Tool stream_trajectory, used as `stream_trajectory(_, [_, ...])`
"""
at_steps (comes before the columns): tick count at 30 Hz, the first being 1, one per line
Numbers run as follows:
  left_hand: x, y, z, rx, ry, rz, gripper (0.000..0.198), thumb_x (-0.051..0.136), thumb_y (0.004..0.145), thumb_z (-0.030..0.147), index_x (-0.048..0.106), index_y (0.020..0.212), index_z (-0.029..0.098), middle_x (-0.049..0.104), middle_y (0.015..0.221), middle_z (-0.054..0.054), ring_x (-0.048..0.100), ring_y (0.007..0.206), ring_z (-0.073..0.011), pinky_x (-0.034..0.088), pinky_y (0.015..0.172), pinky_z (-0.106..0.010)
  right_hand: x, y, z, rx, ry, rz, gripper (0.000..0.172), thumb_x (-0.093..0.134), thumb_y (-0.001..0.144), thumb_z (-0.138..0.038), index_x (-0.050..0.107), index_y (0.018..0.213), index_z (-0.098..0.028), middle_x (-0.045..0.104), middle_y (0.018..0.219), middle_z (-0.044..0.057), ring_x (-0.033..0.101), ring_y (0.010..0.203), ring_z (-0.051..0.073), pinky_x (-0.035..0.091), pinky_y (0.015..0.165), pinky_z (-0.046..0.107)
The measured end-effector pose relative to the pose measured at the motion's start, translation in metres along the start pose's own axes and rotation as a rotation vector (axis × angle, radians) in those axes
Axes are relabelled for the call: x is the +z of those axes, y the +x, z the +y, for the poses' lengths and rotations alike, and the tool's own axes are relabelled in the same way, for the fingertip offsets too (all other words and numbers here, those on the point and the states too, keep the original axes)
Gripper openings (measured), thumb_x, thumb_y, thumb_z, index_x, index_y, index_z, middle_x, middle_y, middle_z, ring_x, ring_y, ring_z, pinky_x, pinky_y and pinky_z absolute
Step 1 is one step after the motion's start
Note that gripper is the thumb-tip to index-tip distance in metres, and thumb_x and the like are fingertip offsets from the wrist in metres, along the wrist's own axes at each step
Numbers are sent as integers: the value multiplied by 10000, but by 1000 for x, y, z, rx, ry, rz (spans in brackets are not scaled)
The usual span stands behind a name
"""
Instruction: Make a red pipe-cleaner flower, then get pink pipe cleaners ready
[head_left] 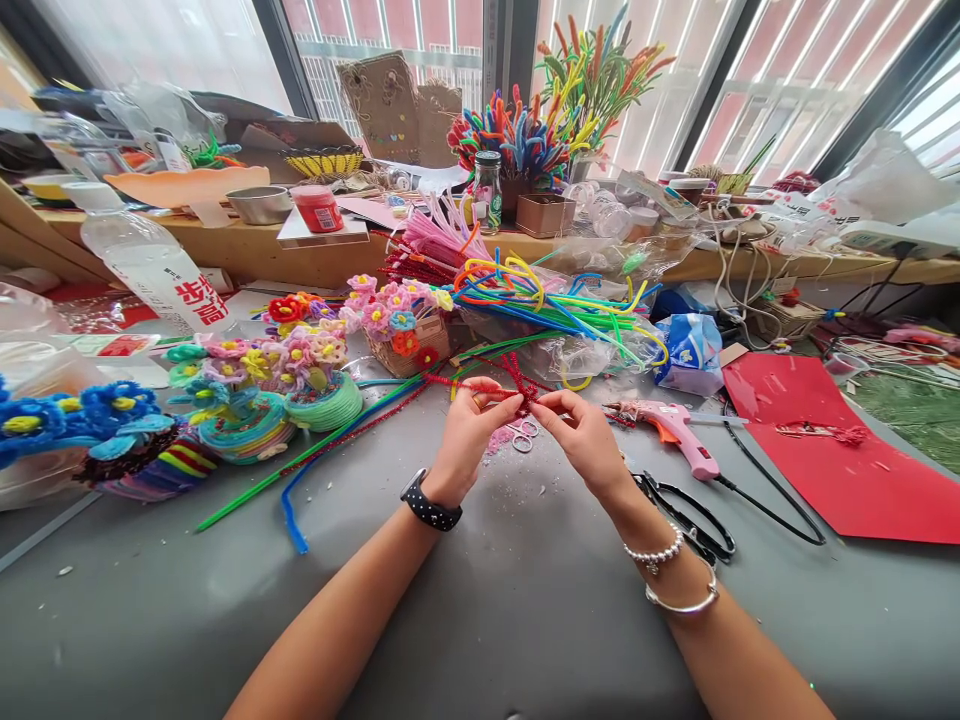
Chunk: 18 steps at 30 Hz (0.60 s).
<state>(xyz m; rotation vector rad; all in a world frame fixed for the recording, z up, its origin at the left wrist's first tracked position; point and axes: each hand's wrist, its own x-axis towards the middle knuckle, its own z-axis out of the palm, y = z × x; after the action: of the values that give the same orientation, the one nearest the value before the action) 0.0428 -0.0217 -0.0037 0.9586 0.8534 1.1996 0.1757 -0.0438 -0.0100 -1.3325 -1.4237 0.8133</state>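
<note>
Between my fingertips is a red tinsel pipe cleaner (516, 372), bent into crossing loops above the grey table. My left hand (480, 425) pinches it from the left, thumb against fingers. From the other side my right hand (581, 430) pinches the same piece, and the fingertips of both hands almost meet. Just below them lie white-handled scissors (523, 436) beside pink scraps. A pink glue gun (679, 437) rests to the right of my right hand. Long green and blue pipe cleaners (300, 462) stretch out left of my left hand.
Pots of fuzzy flowers (244, 415) and a water bottle (146, 255) stand at the left. Bundled colourful pipe cleaners (547, 300) lie behind my hands. Black-handled pliers (694, 520), a cable and a red sheet (847, 455) are at the right. A cluttered shelf runs along the window.
</note>
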Motion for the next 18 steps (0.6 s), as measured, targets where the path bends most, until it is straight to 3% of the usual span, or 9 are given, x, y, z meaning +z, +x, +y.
stream_trajectory(5, [-5, 1, 7, -100, 108, -99, 331, 671, 609, 235, 470, 858, 152, 616, 745, -11, 599, 701, -122, 445, 683, -261, -9, 1, -4, -25, -122, -80, 185, 536, 724, -340, 571, 707, -160, 578, 694, 19, 495, 608, 119, 388, 558, 234])
stream_trajectory(8, [-5, 2, 9, -95, 111, -99, 319, 675, 606, 236, 463, 827, 149, 616, 692, -4, 603, 665, -128, 455, 673, -276, -12, 1, -6, -106, -143, -88, 206, 490, 763, -344, 566, 697, -165, 570, 679, 18, 501, 614, 120, 401, 562, 232])
stream_trajectory(13, [-6, 3, 9, -81, 82, -53, 350, 689, 587, 221, 441, 825, 156, 618, 664, 4, 611, 658, -136, 462, 659, -278, -14, 2, -3, -429, -357, 82, 124, 499, 773, -247, 572, 846, -179, 568, 830, 47, 508, 691, 136, 430, 626, 257])
stream_trajectory(18, [-6, 2, 6, -81, 64, -51, 361, 690, 586, 211, 424, 824, 164, 615, 649, 9, 610, 625, -128, 465, 641, -277, -14, 2, 4, -734, -625, 138, 149, 487, 782, -170, 568, 905, -195, 566, 833, 57, 510, 800, 166, 431, 724, 297])
